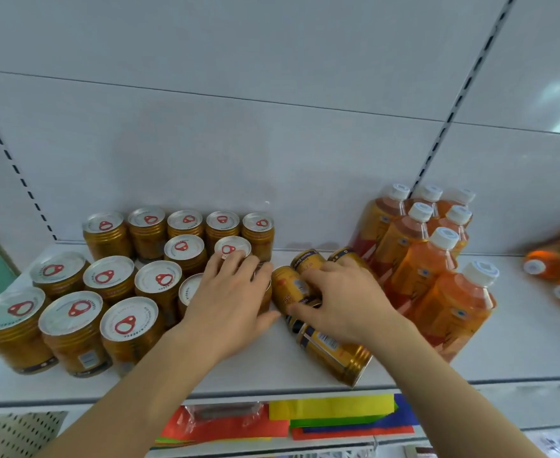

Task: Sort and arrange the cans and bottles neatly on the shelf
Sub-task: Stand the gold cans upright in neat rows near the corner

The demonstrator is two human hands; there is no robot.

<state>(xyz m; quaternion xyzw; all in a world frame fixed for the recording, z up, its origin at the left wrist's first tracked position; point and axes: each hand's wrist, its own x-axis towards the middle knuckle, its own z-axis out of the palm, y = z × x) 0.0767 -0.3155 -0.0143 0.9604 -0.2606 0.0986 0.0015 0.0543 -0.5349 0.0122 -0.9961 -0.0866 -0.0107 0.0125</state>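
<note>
The person is midway through the can part of the job — a block of upright gold cans point(113, 279), ribbed, with silver lids and red ring-pulls, already stands in rows on the left of the white shelf point(519, 345). A handful of fallen cans point(292, 287) lies on its side in the gap at the middle, just left of the orange bottles point(437, 266).

The left hand point(229, 292) rests spread on the rightmost standing cans, fingers fairly straight, steadying more than gripping. The right hand point(341, 299) is down among the fallen ones with fingers curled over one of them; whether it has truly closed round it I cannot tell from here. One more gold can point(334, 355) lies near the shelf's front edge, partly under that wrist.

Next, I'd judge, each lying can wants tipping upright and sliding against the block without knocking its neighbours.

The bottles with white caps stand in a tidy cluster against the back panel on the right, while a few toppled bottles point(556, 272) lie further right — still to be dealt with.
</note>
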